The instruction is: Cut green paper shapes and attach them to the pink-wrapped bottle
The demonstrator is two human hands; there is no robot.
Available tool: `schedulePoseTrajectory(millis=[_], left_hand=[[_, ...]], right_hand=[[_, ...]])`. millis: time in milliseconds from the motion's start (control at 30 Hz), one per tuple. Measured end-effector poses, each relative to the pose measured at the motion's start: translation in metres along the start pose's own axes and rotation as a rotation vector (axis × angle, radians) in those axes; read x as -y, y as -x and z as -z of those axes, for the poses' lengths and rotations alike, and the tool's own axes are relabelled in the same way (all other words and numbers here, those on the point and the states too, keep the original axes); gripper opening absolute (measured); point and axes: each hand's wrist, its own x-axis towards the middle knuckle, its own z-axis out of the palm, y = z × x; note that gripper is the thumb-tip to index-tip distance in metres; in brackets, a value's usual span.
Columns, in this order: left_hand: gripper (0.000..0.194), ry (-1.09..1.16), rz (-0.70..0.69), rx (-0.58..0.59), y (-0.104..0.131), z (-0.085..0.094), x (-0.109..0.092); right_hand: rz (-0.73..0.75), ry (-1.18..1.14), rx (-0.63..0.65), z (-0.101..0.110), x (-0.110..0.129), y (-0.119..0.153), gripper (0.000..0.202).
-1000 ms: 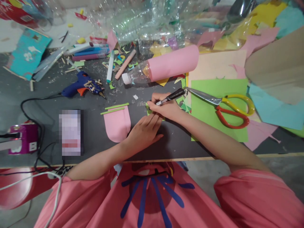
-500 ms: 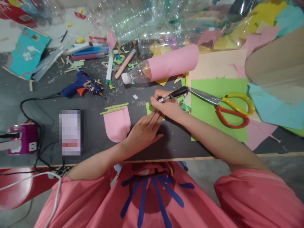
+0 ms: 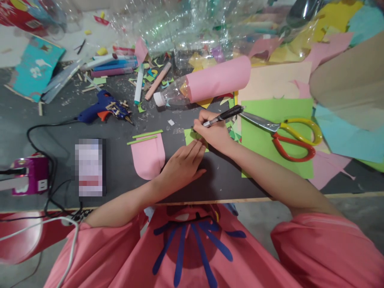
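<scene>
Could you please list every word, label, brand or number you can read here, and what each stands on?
No text can be read.
Pen: any print is too small.
Phone: the screen is pixelated.
Red label, top left: its markings are too blurred.
Purple box: its white patch is too small to read.

Head-worn view, forward and down

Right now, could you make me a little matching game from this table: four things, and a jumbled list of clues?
1. pen
2. scissors
3. glue gun
4. bottle

A. blue and orange
B. on its side, wrapped in pink
C. in the right hand
D. lying across a green sheet

Right pairs: 1-C, 2-D, 3-A, 4-B
</scene>
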Motion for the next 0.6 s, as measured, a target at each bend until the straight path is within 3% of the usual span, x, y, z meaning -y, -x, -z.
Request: schedulePoseTrajectory(millis=[300, 600], left_hand=[[0.059, -0.006, 0.0, -0.005, 0.0011, -0.0008, 0.0004], [0.058, -0.034, -0.009, -0.016, 0.0006, 0.0001, -0.0002]], right_hand=[[0.044, -0.02, 0.022, -0.0019, -0.0053, -0.0009, 0.036], [0.037, -0.027, -0.04, -0.0031, -0.0075, -0.0008, 0.038]])
